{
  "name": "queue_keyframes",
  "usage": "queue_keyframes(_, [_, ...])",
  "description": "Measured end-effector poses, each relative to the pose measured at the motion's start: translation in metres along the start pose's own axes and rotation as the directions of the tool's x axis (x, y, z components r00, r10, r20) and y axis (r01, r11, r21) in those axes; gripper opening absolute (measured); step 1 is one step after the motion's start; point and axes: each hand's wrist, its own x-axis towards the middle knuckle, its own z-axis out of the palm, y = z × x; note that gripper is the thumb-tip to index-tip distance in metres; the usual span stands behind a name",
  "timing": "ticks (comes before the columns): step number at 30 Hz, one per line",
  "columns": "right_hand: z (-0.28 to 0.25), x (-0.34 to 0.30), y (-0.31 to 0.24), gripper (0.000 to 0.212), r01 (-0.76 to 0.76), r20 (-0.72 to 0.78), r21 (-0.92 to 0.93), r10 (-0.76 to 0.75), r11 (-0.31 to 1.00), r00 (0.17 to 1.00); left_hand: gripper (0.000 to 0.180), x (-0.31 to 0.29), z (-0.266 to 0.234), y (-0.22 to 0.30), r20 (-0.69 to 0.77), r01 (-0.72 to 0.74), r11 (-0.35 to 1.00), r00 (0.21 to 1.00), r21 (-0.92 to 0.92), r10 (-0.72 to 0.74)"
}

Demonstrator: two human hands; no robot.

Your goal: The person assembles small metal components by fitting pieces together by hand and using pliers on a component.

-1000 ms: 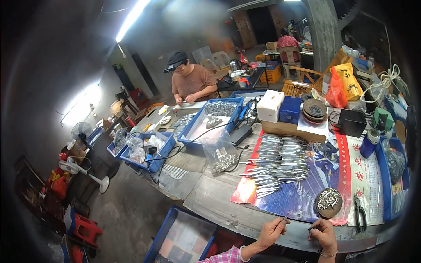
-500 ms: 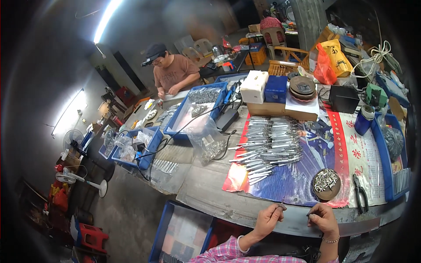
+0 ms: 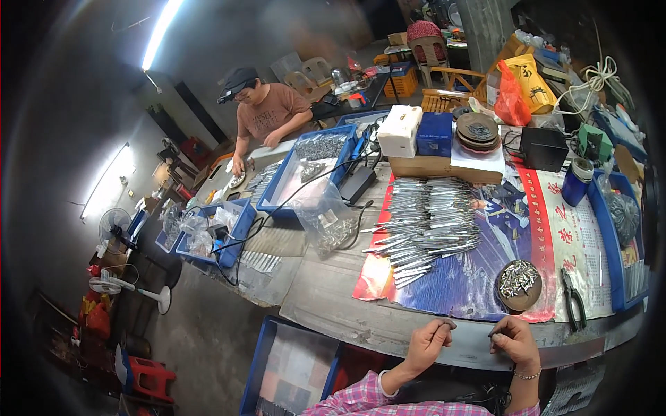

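At the table's near edge, my left hand [image 3: 430,345] is closed in a pinch, thumb against the fingers. A short way to its right, my right hand [image 3: 517,342] is also pinched, its fingertips pointing toward the left one. The two hands are apart. Whatever either holds is too small to make out. Just beyond my right hand stands a round brown dish [image 3: 510,304] full of small shiny metal pieces [image 3: 517,278]. Black-handled pliers [image 3: 573,301] lie to the right of it. Farther off, slim silver metal rods [image 3: 431,229] are stacked in rows on a printed poster [image 3: 479,284].
A blue tray [image 3: 272,347] sits below the table's left front edge. On the right stand a blue bin [image 3: 610,253] and a dark blue bottle [image 3: 577,182]. Boxes [image 3: 436,135] and stacked dishes [image 3: 477,132] are behind the rods. A co-worker [image 3: 267,114] sits across, beyond blue trays and cables.
The co-worker's one hand has moved left and down to a small round dish. My hands stay pinched in nearly the same place; the view has shifted slightly.
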Motion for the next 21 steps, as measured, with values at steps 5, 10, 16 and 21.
queue_keyframes(5, [0.0001,-0.0005,0.0016,0.016,-0.006,-0.012,0.021,0.006,1.0,1.0,0.021,-0.001,-0.0014,0.0036,0.026,0.005,1.0,1.0,0.019,-0.005])
queue_keyframes(10, [-0.0051,-0.0019,0.0049,0.013,0.017,-0.014,0.008,-0.017,1.0,1.0,0.022,-0.0023,0.0031,0.001,0.019,0.044,0.998,0.999,-0.052,-0.043])
queue_keyframes(16, [0.0015,0.0035,-0.0012,0.014,-0.02,-0.025,-0.047,0.019,0.999,1.0,0.022,-0.0004,-0.0017,0.0052,0.012,0.046,0.999,0.999,-0.024,-0.046])
queue_keyframes(21, [-0.0003,0.0036,0.0029,0.015,0.005,-0.015,-0.065,-0.006,0.998,1.0,0.021,0.0027,-0.0007,0.0016,0.01,0.001,1.0,1.0,0.022,-0.001])
